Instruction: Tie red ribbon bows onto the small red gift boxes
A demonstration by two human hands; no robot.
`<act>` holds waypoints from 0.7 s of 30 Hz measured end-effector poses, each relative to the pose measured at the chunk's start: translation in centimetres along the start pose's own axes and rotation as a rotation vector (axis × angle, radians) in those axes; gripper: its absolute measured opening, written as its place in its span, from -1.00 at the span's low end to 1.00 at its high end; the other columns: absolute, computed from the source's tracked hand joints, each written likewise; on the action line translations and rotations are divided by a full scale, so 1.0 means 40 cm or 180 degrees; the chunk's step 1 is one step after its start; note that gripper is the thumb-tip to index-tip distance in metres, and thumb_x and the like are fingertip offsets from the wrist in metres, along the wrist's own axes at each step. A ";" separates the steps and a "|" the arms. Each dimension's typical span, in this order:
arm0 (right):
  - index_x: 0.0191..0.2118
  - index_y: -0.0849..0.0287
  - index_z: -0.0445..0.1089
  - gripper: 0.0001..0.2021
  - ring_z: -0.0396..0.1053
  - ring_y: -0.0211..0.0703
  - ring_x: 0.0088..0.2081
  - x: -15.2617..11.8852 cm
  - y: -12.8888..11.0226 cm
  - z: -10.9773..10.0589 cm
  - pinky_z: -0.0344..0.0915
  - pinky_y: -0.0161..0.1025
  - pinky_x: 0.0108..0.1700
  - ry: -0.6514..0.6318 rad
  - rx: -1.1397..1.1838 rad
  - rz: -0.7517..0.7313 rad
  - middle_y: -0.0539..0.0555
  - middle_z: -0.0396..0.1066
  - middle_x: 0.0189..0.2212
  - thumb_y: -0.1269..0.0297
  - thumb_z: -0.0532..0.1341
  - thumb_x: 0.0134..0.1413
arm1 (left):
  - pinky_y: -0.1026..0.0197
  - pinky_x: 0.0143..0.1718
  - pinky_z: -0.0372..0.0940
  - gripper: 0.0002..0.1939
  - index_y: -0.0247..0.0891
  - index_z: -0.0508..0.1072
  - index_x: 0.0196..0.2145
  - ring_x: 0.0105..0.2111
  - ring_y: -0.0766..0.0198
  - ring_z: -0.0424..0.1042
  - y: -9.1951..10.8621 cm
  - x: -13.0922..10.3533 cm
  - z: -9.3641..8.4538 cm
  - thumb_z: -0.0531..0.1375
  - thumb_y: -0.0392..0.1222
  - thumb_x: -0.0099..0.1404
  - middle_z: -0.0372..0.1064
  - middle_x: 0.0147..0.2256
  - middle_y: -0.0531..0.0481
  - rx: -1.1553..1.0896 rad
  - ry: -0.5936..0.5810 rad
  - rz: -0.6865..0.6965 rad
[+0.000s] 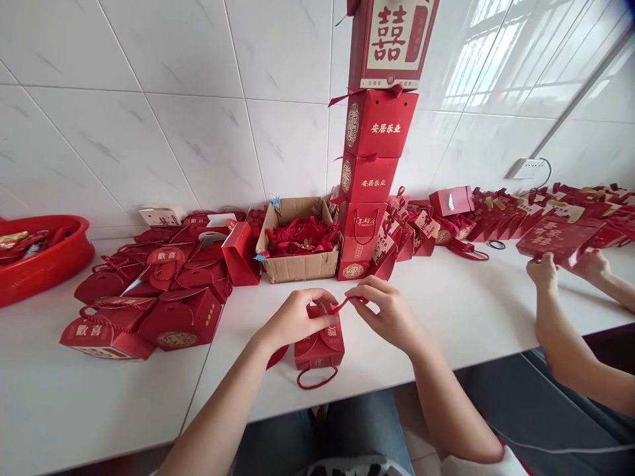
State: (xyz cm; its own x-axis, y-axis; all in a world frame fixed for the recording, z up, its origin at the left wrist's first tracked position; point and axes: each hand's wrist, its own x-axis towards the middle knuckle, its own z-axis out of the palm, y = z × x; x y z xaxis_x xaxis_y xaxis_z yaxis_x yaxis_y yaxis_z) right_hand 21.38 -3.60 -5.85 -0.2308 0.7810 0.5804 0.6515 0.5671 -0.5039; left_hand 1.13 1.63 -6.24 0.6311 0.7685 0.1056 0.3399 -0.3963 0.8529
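Observation:
A small red gift box with gold characters lies on the table in front of me, its twisted cord handle hanging toward me. Over its far end, my left hand pinches a red ribbon. My right hand grips the same ribbon with thumb and forefinger, and a short stretch of it runs between both hands. Part of the box is hidden behind my left hand. Another red piece shows partly under my left wrist.
Behind my hands, a cardboard box holds red ribbons. A tall stack of red boxes stands beside it. Many red gift boxes crowd the left, near a red basin. At right, a co-worker's hands hold a red box.

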 end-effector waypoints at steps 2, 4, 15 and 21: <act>-0.20 0.13 0.45 -0.83 0.37 -0.16 -0.30 -0.004 -0.002 0.002 0.34 -0.20 -0.24 0.0059 0.0098 0.0028 0.11 0.41 -0.31 0.39 0.10 0.22 | 0.22 -0.23 0.39 -0.81 -0.18 0.46 -0.23 -0.29 0.24 0.46 0.008 -0.003 0.009 0.26 -0.17 0.16 0.48 -0.27 0.03 0.0184 0.0116 0.0067; -0.20 0.14 0.45 -0.84 0.36 -0.18 -0.31 -0.014 -0.003 0.001 0.33 -0.23 -0.27 0.0086 0.0278 0.0079 0.11 0.40 -0.32 0.37 0.11 0.22 | 0.23 -0.24 0.37 -0.87 -0.18 0.45 -0.26 -0.31 0.27 0.44 0.012 -0.006 0.018 0.23 -0.22 0.19 0.47 -0.29 0.05 0.0389 0.0324 0.0144; -0.10 0.16 0.36 -0.65 0.39 -0.25 -0.45 -0.060 0.022 0.076 0.33 -0.28 -0.33 -0.0791 0.1687 0.1484 -0.02 0.44 -0.48 0.08 0.29 0.05 | 0.32 -0.32 0.29 -0.88 -0.23 0.40 -0.41 -0.39 0.36 0.38 -0.026 -0.025 0.032 0.14 -0.41 0.18 0.41 -0.40 0.08 0.0682 0.1152 0.0610; -0.27 0.18 0.50 -0.72 0.35 -0.23 -0.38 -0.038 0.022 0.142 0.29 -0.27 -0.29 -0.0458 0.1824 0.1415 0.06 0.45 -0.37 0.07 0.31 0.00 | 0.33 -0.35 0.28 -0.90 -0.24 0.39 -0.40 -0.41 0.36 0.38 -0.022 -0.031 0.030 0.16 -0.40 0.18 0.40 -0.41 0.08 0.0562 0.1240 0.0617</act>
State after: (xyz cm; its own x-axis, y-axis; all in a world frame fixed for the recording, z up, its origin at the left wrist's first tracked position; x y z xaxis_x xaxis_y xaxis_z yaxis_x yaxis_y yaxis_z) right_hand 18.20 -2.80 -10.82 -0.1512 0.9731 0.1737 0.2352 0.2061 -0.9498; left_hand 0.89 0.40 -7.73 0.3974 0.7899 0.4672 0.3765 -0.6046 0.7019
